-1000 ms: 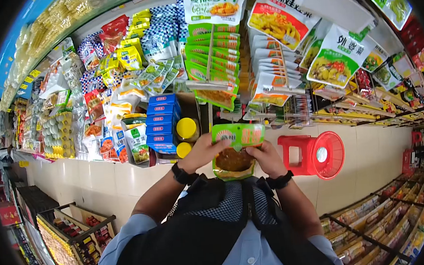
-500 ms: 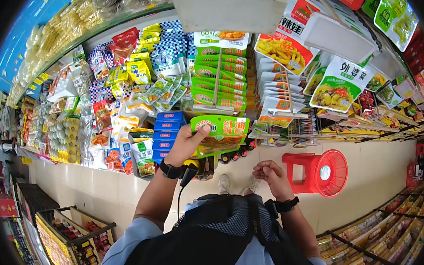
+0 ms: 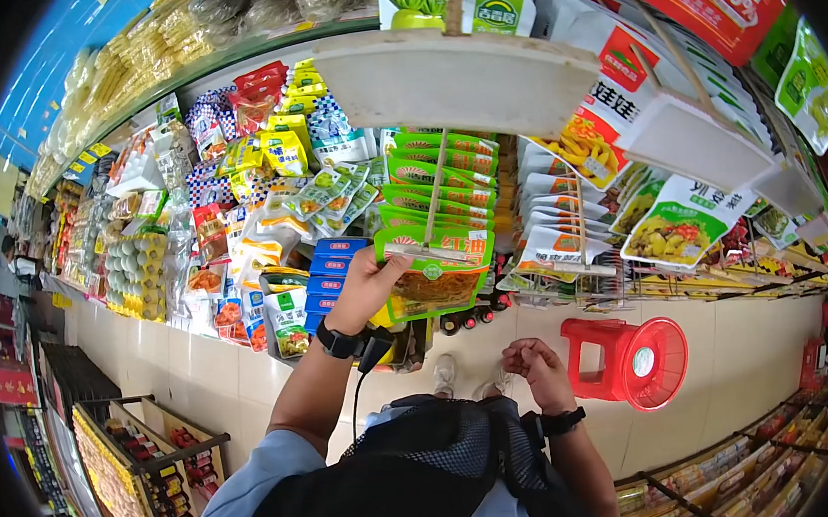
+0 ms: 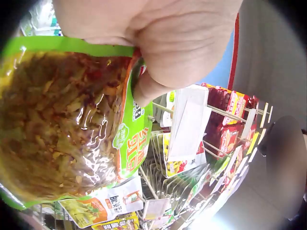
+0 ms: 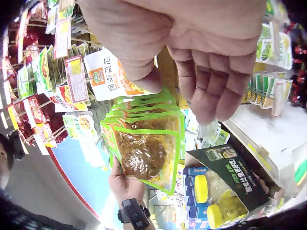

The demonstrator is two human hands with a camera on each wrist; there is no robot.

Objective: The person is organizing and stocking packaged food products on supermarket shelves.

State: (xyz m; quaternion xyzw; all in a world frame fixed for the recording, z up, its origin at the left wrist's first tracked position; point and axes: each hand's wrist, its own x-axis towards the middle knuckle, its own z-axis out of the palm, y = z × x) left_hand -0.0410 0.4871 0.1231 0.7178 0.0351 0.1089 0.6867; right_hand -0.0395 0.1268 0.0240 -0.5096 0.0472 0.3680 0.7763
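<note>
The left hand [image 3: 368, 286] is holding a green pouch [image 3: 432, 275] up high. Its thumb and fingers are pinching the pouch by one top corner, so this hand is closed tight on it. The pouch is hanging a bit tilted, with its top edge close to the front end of a long peg [image 3: 436, 194]. More green pouches [image 3: 440, 159] just like it are hanging in a row on that peg, behind the one in the hand.

The right hand [image 3: 538, 370] is hanging low by the person's tummy, well apart from the pouch. Its fingers are loosely bent and it is holding nothing. A red stool [image 3: 626, 358] is standing near it. Blue boxes [image 3: 332, 265] are sitting just beside the left wrist.

It looks like the pouch is going onto the peg. To do this well, the left hand should be keeping the pouch flat and straight, like the others. The little hole at the top needs to be lining up with the peg tip. I cannot see that hole here. Pinching only a corner may be letting the pouch swing, so the free right hand could be helping by steadying the bottom edge. Pushing gently is best, so the bag is not tearing and the other pouches are not sliding off.
</note>
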